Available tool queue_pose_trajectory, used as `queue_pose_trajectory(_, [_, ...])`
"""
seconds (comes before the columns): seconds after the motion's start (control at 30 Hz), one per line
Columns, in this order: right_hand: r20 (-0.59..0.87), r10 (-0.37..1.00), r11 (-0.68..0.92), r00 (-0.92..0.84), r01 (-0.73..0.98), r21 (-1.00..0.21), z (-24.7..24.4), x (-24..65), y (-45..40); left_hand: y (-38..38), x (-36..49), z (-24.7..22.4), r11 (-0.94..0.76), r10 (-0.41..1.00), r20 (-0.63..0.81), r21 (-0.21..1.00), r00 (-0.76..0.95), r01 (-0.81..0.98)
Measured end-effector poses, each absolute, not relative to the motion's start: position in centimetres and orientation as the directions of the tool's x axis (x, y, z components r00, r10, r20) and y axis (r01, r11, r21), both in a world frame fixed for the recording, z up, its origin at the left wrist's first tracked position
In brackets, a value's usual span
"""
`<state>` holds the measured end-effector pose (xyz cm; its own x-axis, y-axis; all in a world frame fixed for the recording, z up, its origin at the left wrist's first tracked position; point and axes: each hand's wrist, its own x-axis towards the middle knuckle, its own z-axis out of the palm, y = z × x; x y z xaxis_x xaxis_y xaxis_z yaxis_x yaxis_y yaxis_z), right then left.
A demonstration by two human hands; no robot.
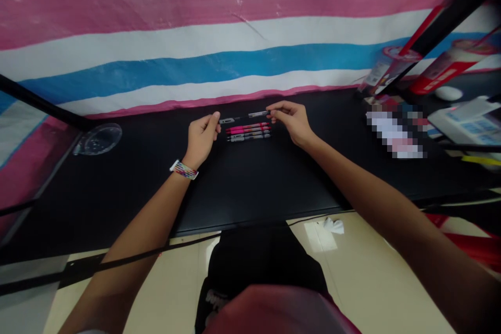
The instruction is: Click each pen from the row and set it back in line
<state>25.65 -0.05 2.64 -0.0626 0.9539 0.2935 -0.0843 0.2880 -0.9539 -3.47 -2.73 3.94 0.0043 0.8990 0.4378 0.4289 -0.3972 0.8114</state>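
Observation:
A black pen with a clear section (pixel 245 117) lies level between my two hands, above a group of pens. My left hand (pixel 202 136) pinches its left end, and my right hand (pixel 290 119) pinches the right end. Just below it, several pens lie side by side on the black table (pixel 250 182). Among them are pink and red pens (pixel 247 129), with grey and clear ones (pixel 249 136) nearest me. A colourful woven band circles my left wrist.
At the left stands a clear plastic lid or bowl (pixel 99 139). Two drink cups (pixel 391 68) with red straws, a white round object (pixel 449 94), a blurred-out packet (pixel 395 133) and a white device (pixel 467 120) are at the right. A striped sheet (pixel 219 36) hangs behind.

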Motion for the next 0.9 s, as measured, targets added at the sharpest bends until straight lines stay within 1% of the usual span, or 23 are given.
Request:
queue_pose_trajectory(0.1, [0.264,0.954,0.246,-0.141,-0.131,-0.960,2.44,25.28,-0.40,-2.77,-3.31,3.90,-0.445,0.893,0.438,0.818,0.106,0.364])
queue_pose_trajectory(0.2, [0.212,0.964,0.186,-0.160,-0.167,-0.968,2.36,25.07,-0.63,-2.60,-3.27,3.57,-0.522,0.852,0.499,0.794,0.158,0.312])
queue_pose_trajectory(0.3, [0.176,0.971,0.145,-0.161,-0.190,-0.971,2.44,25.01,-0.69,-2.47,-3.21,3.24,-0.551,0.833,0.532,0.778,0.152,0.301])
queue_pose_trajectory(0.4, [0.170,0.972,0.135,-0.160,-0.211,-0.968,2.54,24.97,-0.70,-2.41,-3.05,3.12,-0.514,0.858,0.496,0.819,0.137,0.255])
queue_pose_trajectory(0.47, [0.174,0.972,0.136,-0.158,-0.224,-0.965,2.57,24.93,-0.71,-2.37,-2.99,3.13,-0.513,0.858,0.499,0.827,0.123,0.228])
queue_pose_trajectory(0.6, [0.174,0.974,0.137,-0.146,-0.231,-0.963,2.60,24.91,-0.77,-2.34,-3.13,3.27,-0.589,0.806,0.577,0.762,0.131,0.268])
queue_pose_trajectory(0.63, [0.174,0.974,0.137,-0.147,-0.233,-0.963,2.59,24.89,-0.79,-2.36,-3.17,3.29,-0.584,0.809,0.573,0.763,0.130,0.275])
queue_pose_trajectory(0.77, [0.181,0.969,0.139,-0.167,-0.237,-0.962,2.42,24.76,-0.74,-2.43,-3.14,3.16,-0.497,0.867,0.483,0.830,0.121,0.252])
queue_pose_trajectory(0.9, [0.184,0.972,0.150,-0.148,-0.213,-0.965,2.28,24.73,-0.53,-2.39,-3.03,3.03,-0.560,0.826,0.549,0.778,0.126,0.284])
